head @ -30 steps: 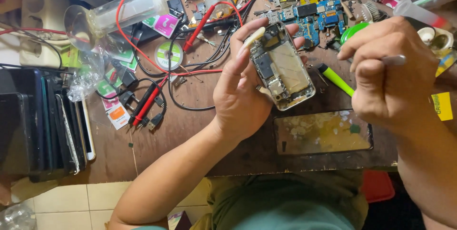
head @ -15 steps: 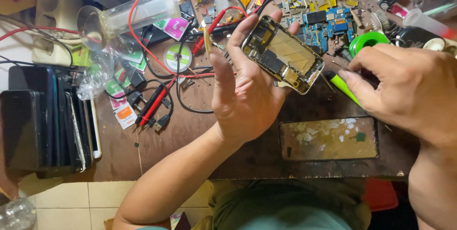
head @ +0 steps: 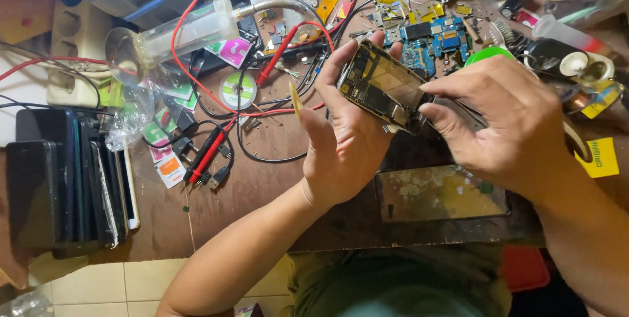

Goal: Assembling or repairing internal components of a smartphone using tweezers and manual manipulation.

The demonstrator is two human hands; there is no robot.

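Above a cluttered worktop point(head: 262, 179), the left hand point(head: 347, 140) cradles an opened phone point(head: 383, 87) while the right hand point(head: 504, 120) pinches its lower edge; a slip could bend its exposed boards.

Left hand point(head: 344, 140) raised palm up, fingers curled in a grip, thumb stretched outward, bare forearm angled up from lower left, right hand point(head: 508, 123) beside it, back up, fingertips pinched, hands near touching

Worn brown wooden workbench point(head: 275, 179) – pale tiled floor point(head: 124, 284) below, warm light
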